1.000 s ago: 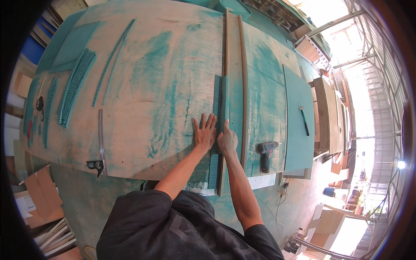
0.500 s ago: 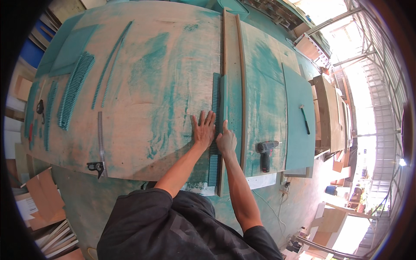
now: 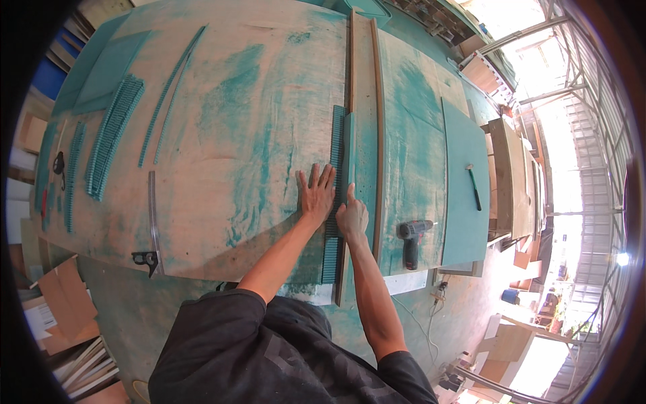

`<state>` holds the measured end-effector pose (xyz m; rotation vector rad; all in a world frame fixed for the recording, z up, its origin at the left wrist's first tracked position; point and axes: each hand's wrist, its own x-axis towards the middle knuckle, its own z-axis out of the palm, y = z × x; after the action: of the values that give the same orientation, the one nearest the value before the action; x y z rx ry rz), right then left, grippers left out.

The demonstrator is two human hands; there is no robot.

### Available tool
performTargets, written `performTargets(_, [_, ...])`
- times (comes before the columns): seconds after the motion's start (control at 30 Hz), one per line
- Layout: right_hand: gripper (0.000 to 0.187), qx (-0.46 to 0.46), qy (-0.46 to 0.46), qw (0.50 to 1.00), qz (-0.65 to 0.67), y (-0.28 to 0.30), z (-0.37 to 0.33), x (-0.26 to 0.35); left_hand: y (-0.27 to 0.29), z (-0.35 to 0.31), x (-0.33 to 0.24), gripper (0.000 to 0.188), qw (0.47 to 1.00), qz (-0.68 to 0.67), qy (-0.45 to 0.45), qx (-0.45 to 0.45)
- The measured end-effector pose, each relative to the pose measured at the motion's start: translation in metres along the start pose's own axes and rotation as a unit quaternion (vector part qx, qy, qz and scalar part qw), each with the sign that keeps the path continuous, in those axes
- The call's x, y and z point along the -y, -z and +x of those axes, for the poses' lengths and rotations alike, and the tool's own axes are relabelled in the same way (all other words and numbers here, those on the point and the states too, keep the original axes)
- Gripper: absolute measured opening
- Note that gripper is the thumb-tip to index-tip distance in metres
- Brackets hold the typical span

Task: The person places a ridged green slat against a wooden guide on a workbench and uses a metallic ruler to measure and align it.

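1. Lying beside the smooth teal bar on the teal-stained wooden table, the long ribbed teal strip looks light, perhaps brittle; I'd hold its edges.
2. Left hand lies open; whether the right hand grips, I can't tell.

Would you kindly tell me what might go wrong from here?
The ribbed teal strip might shift out of line if the left hand, spread flat at its left edge, or the right hand at its other side were to slip. The drill lies close to the table's near edge and could be knocked off. The combination square reaches that edge too and might be brushed down.
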<state>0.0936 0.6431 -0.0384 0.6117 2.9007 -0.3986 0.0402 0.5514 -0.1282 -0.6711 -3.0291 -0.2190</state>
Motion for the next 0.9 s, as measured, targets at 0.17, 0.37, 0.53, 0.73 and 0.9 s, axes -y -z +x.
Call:
performTargets(0.17, [0.077,0.003,0.002,1.0,0.005,0.0,0.01,0.002,-0.002,0.009,0.002,0.064,1.0,0.013,0.003,-0.007])
performTargets(0.37, [0.076,0.0,-0.016,1.0,0.004,0.0,0.012,0.003,0.004,0.017,0.003,0.064,1.0,0.003,0.005,0.0])
performTargets(0.53, [0.075,-0.009,-0.014,1.0,-0.009,-0.007,-0.018,-0.004,0.004,0.017,0.004,0.065,1.0,-0.027,0.009,-0.001])
performTargets(0.73, [0.076,0.002,-0.02,1.0,-0.009,-0.011,-0.046,-0.011,0.007,0.018,0.003,0.063,0.998,-0.048,0.022,0.021])
performTargets(0.9, [0.075,-0.016,-0.007,1.0,-0.002,-0.013,-0.047,-0.014,0.016,0.002,0.001,0.062,0.997,-0.065,0.005,0.043])
